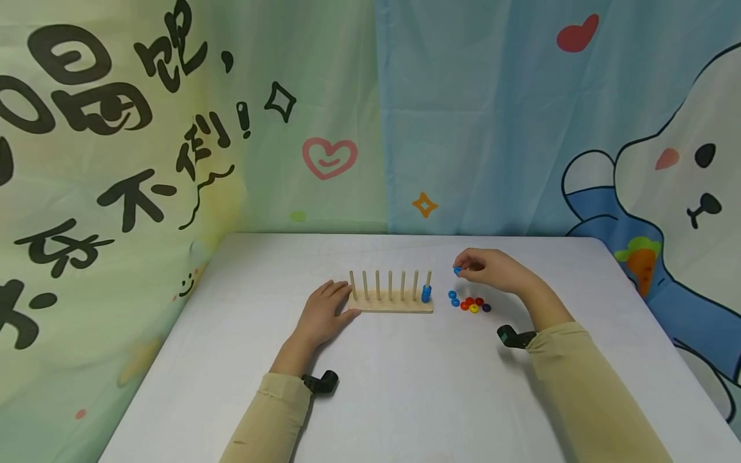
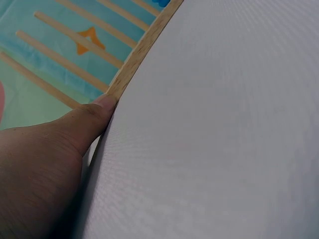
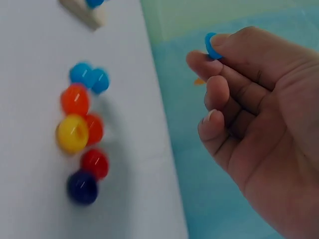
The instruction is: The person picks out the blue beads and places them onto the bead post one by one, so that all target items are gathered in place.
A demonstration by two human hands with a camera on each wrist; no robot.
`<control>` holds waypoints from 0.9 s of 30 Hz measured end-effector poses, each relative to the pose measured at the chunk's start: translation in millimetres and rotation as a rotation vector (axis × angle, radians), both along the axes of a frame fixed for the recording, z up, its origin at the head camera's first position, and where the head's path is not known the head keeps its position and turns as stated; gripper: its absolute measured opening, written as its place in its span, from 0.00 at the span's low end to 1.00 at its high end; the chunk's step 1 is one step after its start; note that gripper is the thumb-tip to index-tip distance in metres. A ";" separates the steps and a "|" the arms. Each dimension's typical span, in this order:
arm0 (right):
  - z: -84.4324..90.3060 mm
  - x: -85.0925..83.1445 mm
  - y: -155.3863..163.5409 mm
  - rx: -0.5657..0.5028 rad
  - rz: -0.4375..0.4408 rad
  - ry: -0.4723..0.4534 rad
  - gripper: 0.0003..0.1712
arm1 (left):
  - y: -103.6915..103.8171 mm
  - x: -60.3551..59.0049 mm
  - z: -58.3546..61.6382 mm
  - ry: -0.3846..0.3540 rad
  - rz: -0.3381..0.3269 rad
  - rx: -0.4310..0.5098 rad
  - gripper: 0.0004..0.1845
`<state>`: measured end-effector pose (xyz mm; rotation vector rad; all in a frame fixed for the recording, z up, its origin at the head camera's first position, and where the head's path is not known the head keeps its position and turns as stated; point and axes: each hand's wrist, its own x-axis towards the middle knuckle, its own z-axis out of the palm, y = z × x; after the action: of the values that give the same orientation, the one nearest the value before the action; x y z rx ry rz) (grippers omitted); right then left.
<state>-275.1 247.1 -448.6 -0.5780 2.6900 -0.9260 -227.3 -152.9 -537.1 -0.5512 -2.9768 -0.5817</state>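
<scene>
My left hand (image 1: pixel 325 312) grips the left end of a wooden peg board (image 1: pixel 388 308). In the left wrist view the thumb (image 2: pixel 97 117) presses its front edge, while the other fingers are hidden. The board carries a row of upright pegs, and blue beads (image 1: pixel 426 294) are stacked on the rightmost one. To the right and above the table, my right hand (image 1: pixel 492 269) pinches a blue bead (image 3: pixel 213 46) between thumb and index finger. Below that hand lie loose beads: blue (image 3: pixel 81 73), orange-red (image 3: pixel 75 100), yellow (image 3: pixel 72 133), red (image 3: pixel 94 164) and dark blue (image 3: pixel 82 187).
A white table (image 1: pixel 417 386) lies under everything, its back edge near a printed curtain (image 1: pixel 463 128). Black wrist cameras (image 1: pixel 321 382) are strapped to both wrists. The loose beads lie close together, just right of the board.
</scene>
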 end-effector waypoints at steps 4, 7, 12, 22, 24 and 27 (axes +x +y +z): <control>12.6 3.9 -11.2 -0.046 0.024 0.029 0.12 | -0.2 -0.2 -0.2 0.011 -0.002 -0.002 0.35; 21.3 6.6 -20.1 -0.082 0.037 0.031 0.12 | -0.1 -0.4 0.0 0.018 -0.002 -0.007 0.35; 31.1 10.2 -31.7 -0.124 0.071 0.029 0.12 | -0.2 -0.7 0.2 0.012 0.000 -0.001 0.35; 27.9 9.2 -45.9 -0.141 0.131 0.019 0.10 | -0.1 -2.0 -1.5 0.019 0.002 -0.004 0.35; 26.3 9.0 -47.1 -0.132 0.133 0.014 0.10 | 0.0 -2.3 -2.2 0.015 0.002 -0.007 0.35; 23.8 9.3 -48.2 -0.115 0.131 0.003 0.10 | -0.1 -2.6 -3.3 0.012 0.001 -0.007 0.35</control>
<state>-265.8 199.0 -424.7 -0.7707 2.5781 -1.0489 -229.9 -153.0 -540.4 -0.5512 -2.9687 -0.5665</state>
